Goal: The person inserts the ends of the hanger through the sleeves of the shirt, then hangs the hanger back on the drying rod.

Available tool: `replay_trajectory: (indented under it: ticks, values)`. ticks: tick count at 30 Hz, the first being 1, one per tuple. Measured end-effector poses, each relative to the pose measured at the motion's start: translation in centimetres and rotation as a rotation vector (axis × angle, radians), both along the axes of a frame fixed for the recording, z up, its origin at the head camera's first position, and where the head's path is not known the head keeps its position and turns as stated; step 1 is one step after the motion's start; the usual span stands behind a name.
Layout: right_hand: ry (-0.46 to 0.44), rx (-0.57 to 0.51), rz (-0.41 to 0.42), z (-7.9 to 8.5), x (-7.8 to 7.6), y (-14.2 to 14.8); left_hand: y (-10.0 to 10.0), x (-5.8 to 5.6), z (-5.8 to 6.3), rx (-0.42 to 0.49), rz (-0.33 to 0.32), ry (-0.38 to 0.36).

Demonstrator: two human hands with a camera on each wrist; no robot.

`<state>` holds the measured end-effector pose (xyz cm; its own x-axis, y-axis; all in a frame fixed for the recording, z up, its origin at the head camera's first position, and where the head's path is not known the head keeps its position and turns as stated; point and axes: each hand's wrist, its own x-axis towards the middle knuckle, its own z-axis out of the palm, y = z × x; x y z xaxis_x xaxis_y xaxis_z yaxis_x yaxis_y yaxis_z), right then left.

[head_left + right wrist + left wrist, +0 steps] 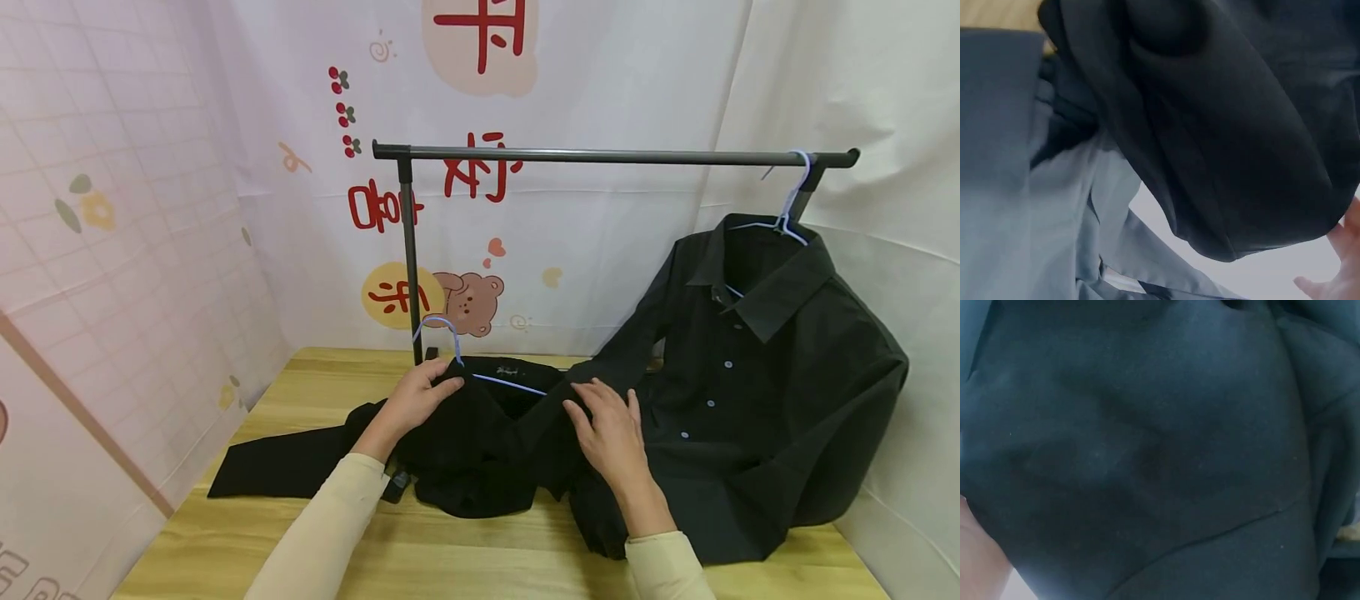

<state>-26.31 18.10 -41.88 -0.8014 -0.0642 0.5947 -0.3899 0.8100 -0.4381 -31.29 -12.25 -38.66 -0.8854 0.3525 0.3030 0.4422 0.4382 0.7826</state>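
Observation:
A black garment (pixel 480 442) lies bunched on the table, with a label inside its neck opening. A light-blue hanger (pixel 510 384) runs through the opening and its hook stands up at the left. My left hand (pixel 416 400) pinches the cloth beside the hook, thumb apart from the fingers. My right hand (pixel 611 433) rests with loosely spread fingers on the opening's right side. In the left wrist view, black cloth (pixel 1147 437) fills most of the picture. The right wrist view shows a dark fold (pixel 1229 156) and part of the right hand (pixel 1341 262) at its edge.
A dark metal rail (pixel 570 155) stands at the back of the wooden table (pixel 465 558). From its right end hangs a black button shirt (pixel 750 400) on another light-blue hanger, its lower part on the table. A printed white cloth (pixel 622 75) hangs behind.

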Motion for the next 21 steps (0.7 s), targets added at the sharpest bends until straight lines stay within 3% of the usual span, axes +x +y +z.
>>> replay_trajectory:
  ticks: [2,5,10,14,17,21]
  values:
    - [0.004,0.026,0.07,0.1,-0.1,0.1,0.3,0.2,0.3,0.011,-0.037,-0.005]
    - [0.079,0.033,0.138,0.1,-0.3,-0.4,0.9,0.6,0.6,0.014,-0.074,-0.003]
    - [0.122,-0.006,0.143,0.0,-0.3,-1.2,1.6,0.9,0.6,-0.015,-0.091,0.005]
    - [0.032,-0.068,0.058,-0.1,0.0,-0.9,0.9,0.7,0.3,-0.069,-0.029,-0.009]
    - [-0.06,-0.144,0.001,-0.1,0.2,-0.2,-0.6,0.5,0.0,-0.116,0.059,-0.042]
    - [-0.165,-0.235,-0.013,0.1,0.2,0.5,-2.8,0.3,-0.7,-0.167,0.146,-0.062]
